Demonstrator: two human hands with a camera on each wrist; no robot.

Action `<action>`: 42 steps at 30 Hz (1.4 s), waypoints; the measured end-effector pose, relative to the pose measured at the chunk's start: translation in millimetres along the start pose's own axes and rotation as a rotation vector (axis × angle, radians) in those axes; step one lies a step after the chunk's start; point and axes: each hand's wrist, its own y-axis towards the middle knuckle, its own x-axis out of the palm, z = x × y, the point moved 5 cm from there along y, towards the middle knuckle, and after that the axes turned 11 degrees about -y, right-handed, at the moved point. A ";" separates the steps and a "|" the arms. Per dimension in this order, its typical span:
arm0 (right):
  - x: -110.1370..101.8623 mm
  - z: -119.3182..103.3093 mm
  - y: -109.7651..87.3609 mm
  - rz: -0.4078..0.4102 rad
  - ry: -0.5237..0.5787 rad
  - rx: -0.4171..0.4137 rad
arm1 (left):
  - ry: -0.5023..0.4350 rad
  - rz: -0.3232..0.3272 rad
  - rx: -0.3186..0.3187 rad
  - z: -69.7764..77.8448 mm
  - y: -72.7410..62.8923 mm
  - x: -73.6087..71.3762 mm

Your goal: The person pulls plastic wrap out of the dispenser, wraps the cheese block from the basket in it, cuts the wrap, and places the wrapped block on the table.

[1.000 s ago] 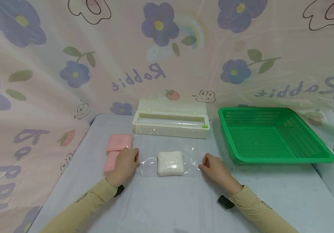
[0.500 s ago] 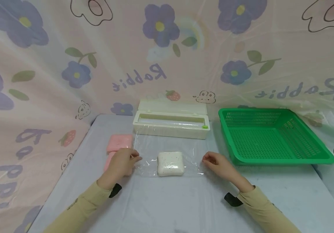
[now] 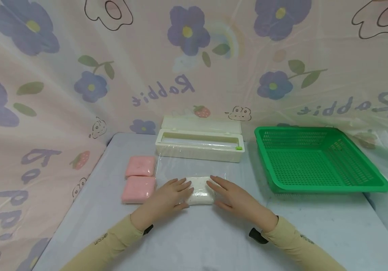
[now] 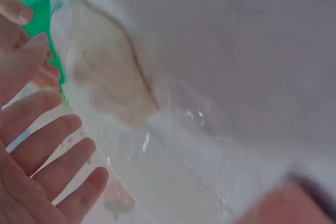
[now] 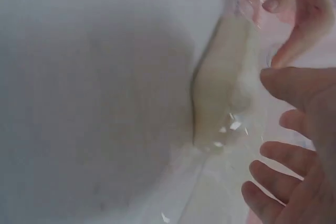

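A white, dark-speckled, pillow-like square block (image 3: 201, 191) lies on the table under clear cling film (image 3: 190, 167). My left hand (image 3: 165, 197) is at its left edge and my right hand (image 3: 236, 197) at its right. Both have spread, nearly straight fingers over the film beside the block. In the left wrist view, film runs out past the end of the white block (image 4: 105, 72). The right wrist view has the right fingers (image 5: 278, 182) apart from the block's film-covered side (image 5: 223, 87). Whether the fingertips press the film is unclear.
Behind the block stands a cream cling film dispenser (image 3: 198, 154), lid raised, with a roll inside and a green slider. Two pink square blocks (image 3: 141, 166) lie at the left, close to my left hand. A green plastic basket (image 3: 329, 187) stands at the right.
Both hands first pinched the film's side edges, then let go. They have moved inward to the block's sides with fingers spread, and both pink blocks now show fully.
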 end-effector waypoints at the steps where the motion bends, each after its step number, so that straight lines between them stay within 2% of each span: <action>1: 2.6 -3.1 1.2 -0.001 -0.017 -0.024 | 0.019 -0.020 0.012 2.2 1.1 2.8; 4: 10.5 -9.2 3.2 -0.014 -0.058 -0.062 | 0.036 -0.065 0.013 5.2 2.9 9.5; 7: 15.4 -11.6 5.2 -0.019 -0.067 -0.061 | 0.031 -0.066 -0.002 5.1 4.2 13.7; 10: 16.7 -12.1 9.1 -0.005 -0.069 -0.052 | 0.039 -0.031 -0.002 3.8 5.8 16.0; 15: 16.9 -10.6 17.1 0.036 -0.098 -0.057 | 0.067 0.046 0.040 1.9 11.1 16.1; 19: 14.6 -10.2 20.7 0.081 -0.087 -0.082 | 0.032 0.089 0.046 -3.9 16.1 12.1; 23: 13.4 -4.8 24.5 0.092 -0.010 -0.074 | -0.125 0.054 -0.053 -17.5 19.9 5.9; 26: 12.1 5.7 29.4 0.058 0.138 -0.033 | -0.270 0.018 -0.134 -30.1 22.4 0.9; 30: 12.2 24.7 39.0 -0.049 0.362 0.042 | -0.413 0.027 -0.144 -46.6 28.3 -5.6; 34: 15.3 44.6 50.0 -0.143 0.493 0.135 | -0.541 0.080 -0.126 -63.5 37.1 -11.5; 37: 19.8 59.3 55.7 -0.196 0.587 0.252 | -0.635 0.089 -0.131 -75.6 44.7 -13.3; 39: 22.5 66.8 58.1 -0.230 0.657 0.337 | -0.686 0.081 -0.153 -83.7 49.0 -12.9; 42: 25.5 74.1 61.7 -0.252 0.714 0.413 | -0.743 0.077 -0.214 -94.2 54.2 -13.1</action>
